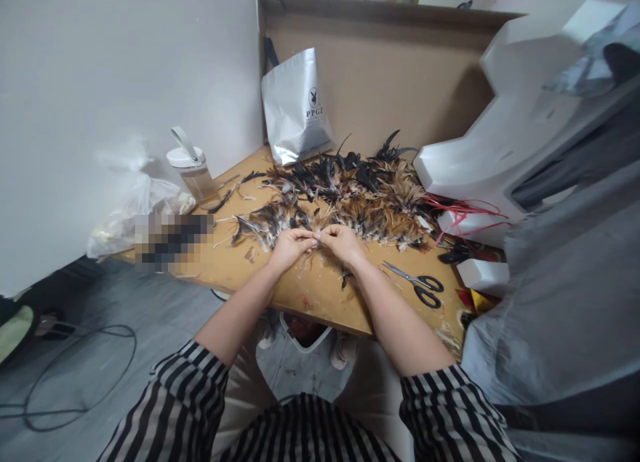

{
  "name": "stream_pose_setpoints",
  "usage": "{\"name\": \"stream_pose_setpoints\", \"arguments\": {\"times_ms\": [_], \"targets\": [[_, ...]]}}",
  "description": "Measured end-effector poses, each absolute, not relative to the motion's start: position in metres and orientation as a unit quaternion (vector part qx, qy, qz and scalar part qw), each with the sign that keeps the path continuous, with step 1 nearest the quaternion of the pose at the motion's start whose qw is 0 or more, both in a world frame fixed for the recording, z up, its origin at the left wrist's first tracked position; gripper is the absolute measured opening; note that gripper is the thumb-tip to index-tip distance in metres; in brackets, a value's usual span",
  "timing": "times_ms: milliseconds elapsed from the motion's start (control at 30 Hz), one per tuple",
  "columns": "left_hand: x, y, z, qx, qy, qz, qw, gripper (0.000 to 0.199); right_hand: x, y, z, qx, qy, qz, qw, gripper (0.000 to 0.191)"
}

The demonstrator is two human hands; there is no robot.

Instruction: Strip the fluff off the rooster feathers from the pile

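Note:
My left hand (293, 247) and my right hand (341, 243) meet over the front of the wooden table (320, 289). The fingertips of both are pinched close together. Whatever lies between them is too small to make out; it may be part of a feather. Right behind the fingers spread bunches of brown and black feathers (380, 219), with pale quill ends toward me. To the right of my right forearm lies a pair of scissors (417, 282) with black handles, its blades pointing left.
At the back stands a silver bag (295, 109) against a cardboard panel (395, 75). A lidded drink bottle (194, 175) and a white plastic bag (145, 205) are on the left. Red strings (465, 215) and white foam (470, 155) border the right. Below sits a bin (306, 335).

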State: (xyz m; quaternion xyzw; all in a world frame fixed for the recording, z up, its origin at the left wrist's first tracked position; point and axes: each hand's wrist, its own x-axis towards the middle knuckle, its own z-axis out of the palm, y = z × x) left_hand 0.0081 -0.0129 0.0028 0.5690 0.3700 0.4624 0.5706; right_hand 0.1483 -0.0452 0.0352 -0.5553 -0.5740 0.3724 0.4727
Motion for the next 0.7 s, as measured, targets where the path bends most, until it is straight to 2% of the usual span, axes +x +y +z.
{"name": "stream_pose_setpoints", "arguments": {"times_ms": [300, 400, 700], "targets": [[0.004, -0.016, 0.008, 0.575, 0.335, 0.458, 0.59, 0.021, 0.159, -0.037, 0.031, -0.495, -0.509, 0.461, 0.532, 0.028], [0.003, -0.015, 0.009, 0.556, 0.317, 0.462, 0.614, 0.022, 0.163, -0.038, 0.035, -0.484, -0.532, 0.434, 0.542, 0.025], [0.002, -0.013, 0.007, 0.543, 0.304, 0.462, 0.632, 0.024, 0.158, -0.045, 0.035, -0.488, -0.691, 0.263, 0.463, 0.016]]}}
